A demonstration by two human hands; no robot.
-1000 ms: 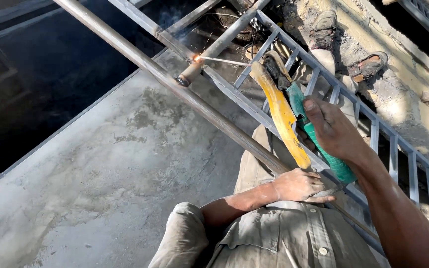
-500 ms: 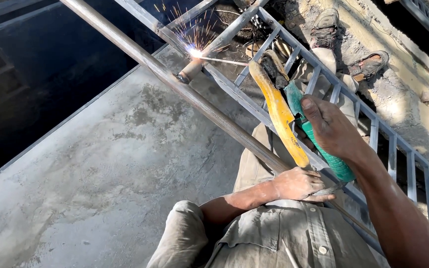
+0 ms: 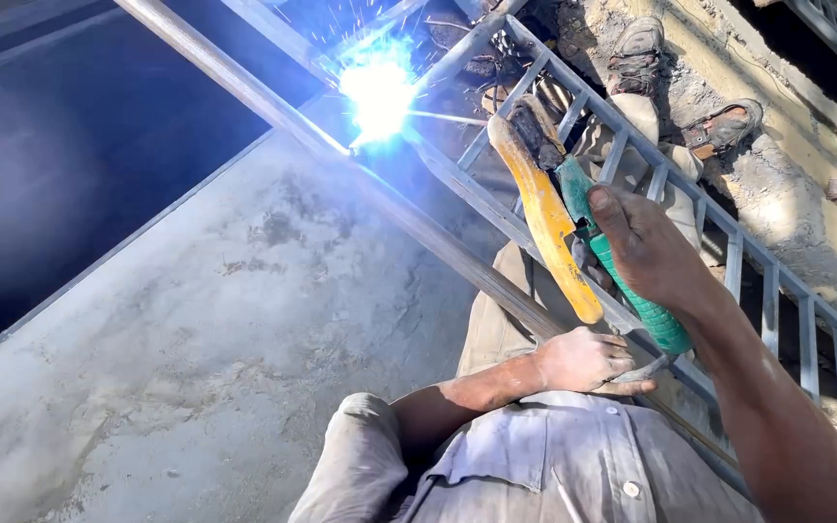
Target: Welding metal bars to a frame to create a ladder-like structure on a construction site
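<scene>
My right hand (image 3: 653, 254) grips the green handle of a welding electrode holder (image 3: 573, 232) with a yellow lever. Its thin rod (image 3: 448, 118) reaches left to a bright blue-white arc (image 3: 378, 92) on a joint of the grey steel frame (image 3: 496, 208). Sparks fly up from the arc. My left hand (image 3: 588, 360) rests closed on the lower edge of the frame, above my lap, holding it.
The frame with several vertical bars (image 3: 777, 291) slants from top left to lower right over my legs. A bare concrete slab (image 3: 205, 320) fills the left. My feet in worn sandals (image 3: 719, 126) rest on dirt at the upper right.
The arc has grown from a small spark into a large bright flare with blue glow. Both hands and the holder stay almost in place.
</scene>
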